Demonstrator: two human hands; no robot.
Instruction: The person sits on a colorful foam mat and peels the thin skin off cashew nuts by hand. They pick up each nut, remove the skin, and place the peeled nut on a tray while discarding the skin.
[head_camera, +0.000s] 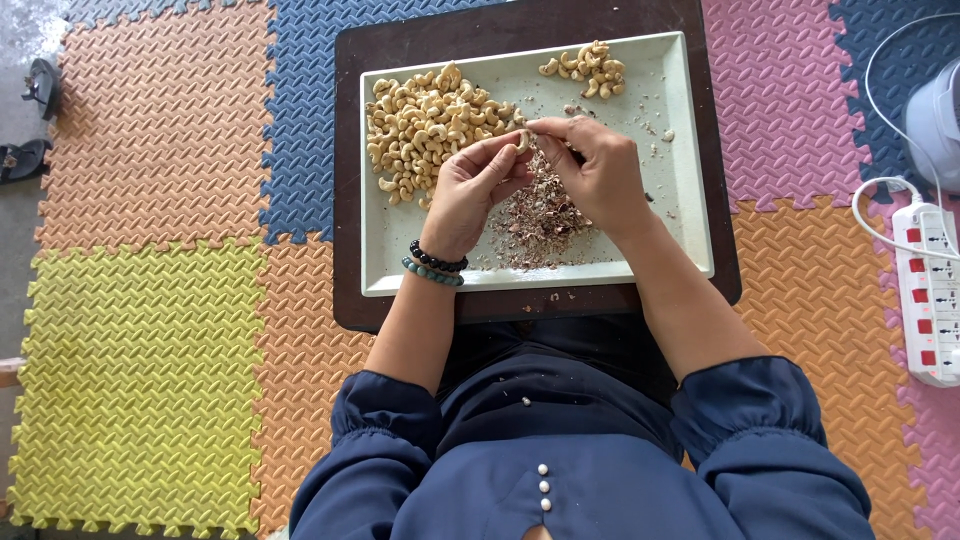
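A pale rectangular tray (680, 210) lies on a dark board (350, 180) in front of me. A big heap of cashew nuts (425, 125) fills its upper left, and a small group of cashews (590, 68) lies at the upper right. A pile of brown skins (545, 220) sits in the tray's middle. My left hand (470, 190), with two bead bracelets at the wrist, and my right hand (598, 172) meet above the skins. Both pinch a single cashew nut (522, 140) between their fingertips.
Coloured foam floor mats (150, 330) surround the board. A white power strip (932, 295) with a white cable lies at the right edge, below a white appliance (938, 115). Dark sandals (35, 120) rest at the far left.
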